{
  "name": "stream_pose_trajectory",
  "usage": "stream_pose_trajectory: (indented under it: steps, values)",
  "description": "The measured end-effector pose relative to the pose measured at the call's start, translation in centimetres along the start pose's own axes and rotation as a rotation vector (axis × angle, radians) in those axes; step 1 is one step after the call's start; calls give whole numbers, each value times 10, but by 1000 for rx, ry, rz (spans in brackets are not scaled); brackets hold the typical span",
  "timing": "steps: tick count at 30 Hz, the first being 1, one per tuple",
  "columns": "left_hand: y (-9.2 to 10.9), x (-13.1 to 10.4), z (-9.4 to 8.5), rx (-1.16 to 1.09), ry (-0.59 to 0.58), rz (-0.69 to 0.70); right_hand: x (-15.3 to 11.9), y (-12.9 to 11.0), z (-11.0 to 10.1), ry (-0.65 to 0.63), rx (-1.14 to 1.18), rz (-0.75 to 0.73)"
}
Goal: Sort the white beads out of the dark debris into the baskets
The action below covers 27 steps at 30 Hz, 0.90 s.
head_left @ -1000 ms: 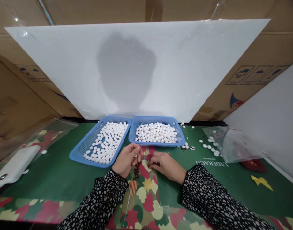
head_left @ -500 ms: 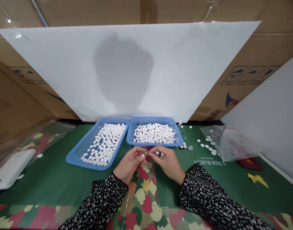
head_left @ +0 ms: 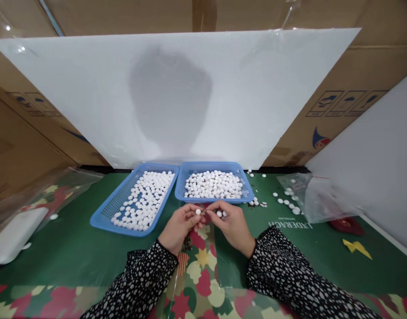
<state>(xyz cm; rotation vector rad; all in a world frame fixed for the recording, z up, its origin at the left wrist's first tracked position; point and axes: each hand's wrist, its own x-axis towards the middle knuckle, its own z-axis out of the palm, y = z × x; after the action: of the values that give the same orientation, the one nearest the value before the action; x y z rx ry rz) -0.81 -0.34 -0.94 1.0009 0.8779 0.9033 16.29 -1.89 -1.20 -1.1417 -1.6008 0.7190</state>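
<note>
Between the thumb and fingers of my left hand (head_left: 181, 225) I pinch a small round white disc (head_left: 198, 212). My right hand (head_left: 232, 223) is close beside it, thumb and index fingertip brought together near the disc. Several more white discs (head_left: 221, 213) sit in its curled fingers. Just beyond my hands stands a blue mesh basket (head_left: 248, 188) filled with white discs and some dark bits among them. Another blue basket (head_left: 105, 217), lying at an angle to the left, holds loosely spread white discs.
Loose white discs (head_left: 288, 203) and a clear plastic bag (head_left: 323, 199) lie at right, near a yellow scrap (head_left: 357, 248). A white handled tool (head_left: 19, 235) rests at far left. Dark crumbs (head_left: 187, 243) lie below my left hand. A white board (head_left: 243, 102) stands behind.
The disc in my left hand has turned its flat face more toward me and risen slightly. My right hand has barely shifted; the view has moved a little.
</note>
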Motion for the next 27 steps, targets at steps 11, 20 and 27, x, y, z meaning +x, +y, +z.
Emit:
stream_pose_trajectory:
  steps: [11, 20, 27]
  values:
    - [3, -2, 5, 141, -65, -33, 0, -4, -2, 9, -61, -106]
    - [12, -6, 5, 156, -72, -82, 6, -5, -7, 105, 191, 100]
    - [60, 18, 54, 939, -227, 316, 36, -14, -86, 488, 416, 31]
